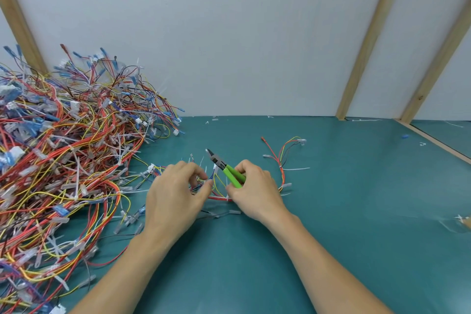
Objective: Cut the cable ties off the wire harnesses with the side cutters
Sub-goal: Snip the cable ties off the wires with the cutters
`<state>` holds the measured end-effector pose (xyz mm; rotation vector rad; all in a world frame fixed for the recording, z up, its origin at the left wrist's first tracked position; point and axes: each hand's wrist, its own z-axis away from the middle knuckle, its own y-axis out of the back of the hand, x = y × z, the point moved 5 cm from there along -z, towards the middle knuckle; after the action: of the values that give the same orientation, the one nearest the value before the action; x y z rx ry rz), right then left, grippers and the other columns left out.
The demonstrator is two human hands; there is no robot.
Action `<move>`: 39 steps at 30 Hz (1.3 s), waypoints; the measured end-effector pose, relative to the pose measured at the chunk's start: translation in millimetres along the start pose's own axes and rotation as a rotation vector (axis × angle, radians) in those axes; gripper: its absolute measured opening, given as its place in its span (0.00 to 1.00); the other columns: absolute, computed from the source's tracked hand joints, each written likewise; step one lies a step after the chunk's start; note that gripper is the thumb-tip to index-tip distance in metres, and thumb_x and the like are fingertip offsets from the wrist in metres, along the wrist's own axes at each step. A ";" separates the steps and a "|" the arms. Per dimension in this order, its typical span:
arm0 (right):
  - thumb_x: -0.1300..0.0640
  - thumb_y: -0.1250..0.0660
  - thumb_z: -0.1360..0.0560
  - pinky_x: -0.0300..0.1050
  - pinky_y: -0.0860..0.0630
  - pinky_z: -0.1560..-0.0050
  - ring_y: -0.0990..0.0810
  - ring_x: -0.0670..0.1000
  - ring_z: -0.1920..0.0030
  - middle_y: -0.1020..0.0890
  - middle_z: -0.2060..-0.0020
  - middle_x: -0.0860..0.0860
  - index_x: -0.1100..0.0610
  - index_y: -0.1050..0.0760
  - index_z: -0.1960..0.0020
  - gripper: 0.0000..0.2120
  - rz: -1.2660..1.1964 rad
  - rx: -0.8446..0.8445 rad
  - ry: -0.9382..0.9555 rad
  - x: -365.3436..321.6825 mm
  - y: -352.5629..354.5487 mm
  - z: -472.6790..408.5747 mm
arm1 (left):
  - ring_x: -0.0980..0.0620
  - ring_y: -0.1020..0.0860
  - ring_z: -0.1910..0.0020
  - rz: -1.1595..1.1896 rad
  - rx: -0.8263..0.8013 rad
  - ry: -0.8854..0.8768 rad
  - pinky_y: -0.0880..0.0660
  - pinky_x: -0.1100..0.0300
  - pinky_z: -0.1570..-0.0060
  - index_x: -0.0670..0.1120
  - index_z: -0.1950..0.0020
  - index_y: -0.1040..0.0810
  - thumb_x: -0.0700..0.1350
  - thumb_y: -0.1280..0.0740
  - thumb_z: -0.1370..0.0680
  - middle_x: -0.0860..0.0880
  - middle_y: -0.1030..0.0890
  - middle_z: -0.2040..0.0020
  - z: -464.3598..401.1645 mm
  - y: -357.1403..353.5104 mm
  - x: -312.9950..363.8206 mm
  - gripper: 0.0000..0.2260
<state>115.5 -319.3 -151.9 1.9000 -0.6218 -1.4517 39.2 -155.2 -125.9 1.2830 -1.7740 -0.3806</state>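
Note:
My right hand (251, 187) grips the green-handled side cutters (224, 168), whose jaws point up and to the left, away from the table. My left hand (175, 191) pinches a small wire harness (216, 190) of red, yellow and blue wires that lies on the green mat between both hands. A white cable tie (227, 196) sits on the red wires close to my right thumb. The fingers hide part of the harness.
A big heap of tied wire harnesses (58, 160) fills the left side of the green mat (344, 211). A single loose harness (283, 160) lies to the right of my hands. Cut tie scraps (367, 120) dot the mat near the white back wall and wooden posts.

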 end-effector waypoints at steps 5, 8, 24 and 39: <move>0.52 0.29 0.28 0.50 0.24 0.57 0.20 0.55 0.56 0.17 0.62 0.47 0.49 0.26 0.55 0.06 -0.064 -0.046 -0.020 0.2 0.7 -1.1 | 0.51 0.21 0.50 0.058 -0.184 -0.171 0.28 0.53 0.48 0.51 0.49 0.15 0.46 0.27 0.24 0.56 0.17 0.53 4.7 -17.5 11.8 0.05; 0.57 0.28 0.28 0.52 0.22 0.53 0.18 0.53 0.58 0.16 0.63 0.47 0.50 0.25 0.58 0.06 -0.218 -0.067 -0.041 -0.5 2.8 -1.8 | 0.53 0.21 0.48 0.034 -0.236 -0.170 0.30 0.55 0.45 0.54 0.48 0.15 0.50 0.29 0.22 0.58 0.17 0.51 5.9 -24.4 9.2 0.05; 0.61 0.26 0.27 0.61 0.20 0.43 0.15 0.53 0.56 0.13 0.58 0.50 0.54 0.25 0.55 0.08 -0.536 -0.092 -0.043 -8.4 12.7 -1.0 | 0.60 0.25 0.50 0.290 -0.168 -0.107 0.32 0.50 0.40 0.55 0.53 0.19 0.48 0.28 0.22 0.64 0.20 0.56 1.7 -28.0 -1.5 0.02; 0.32 0.24 0.35 0.44 0.28 0.63 0.22 0.44 0.61 0.19 0.64 0.42 0.46 0.22 0.59 0.19 0.061 -0.106 0.067 12.7 46.7 -6.1 | 0.47 0.27 0.50 0.186 -0.155 0.094 0.30 0.48 0.45 0.48 0.56 0.18 0.46 0.27 0.22 0.54 0.23 0.59 -10.3 -22.6 -27.2 0.04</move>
<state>125.8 -358.3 -124.5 1.8241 -0.5562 -1.3504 63.0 -138.3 -148.5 1.0029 -1.7324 -0.3395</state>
